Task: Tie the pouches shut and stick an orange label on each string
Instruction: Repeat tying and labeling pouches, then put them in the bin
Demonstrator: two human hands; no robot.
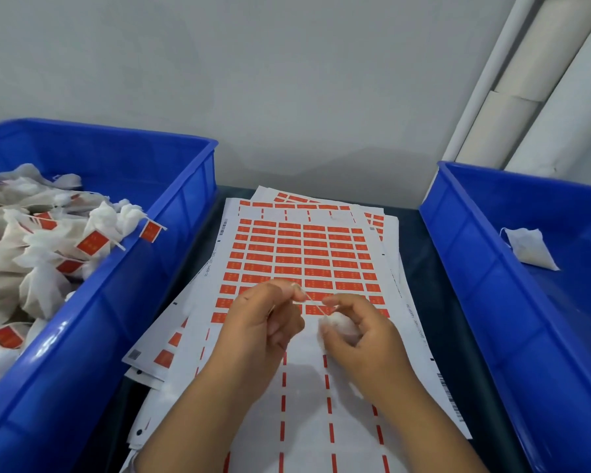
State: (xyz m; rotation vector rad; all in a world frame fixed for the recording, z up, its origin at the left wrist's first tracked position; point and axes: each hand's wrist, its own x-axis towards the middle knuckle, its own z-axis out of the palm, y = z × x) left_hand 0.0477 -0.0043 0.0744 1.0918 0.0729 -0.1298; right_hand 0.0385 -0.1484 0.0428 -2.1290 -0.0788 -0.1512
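Pinching a thin string (313, 301) taut at lower centre, the left hand (265, 322) is curling. The right hand (359, 331) is gripping a white pouch (338, 324) over the label sheets (304, 254).

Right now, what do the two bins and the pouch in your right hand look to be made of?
Left bin and right bin: glossy blue moulded plastic by the look, with highlights on the ribbed walls. Pouch gripped by the right hand: white, matte and crumpled, probably thin nonwoven fabric or filter paper; the weave cannot be made out.
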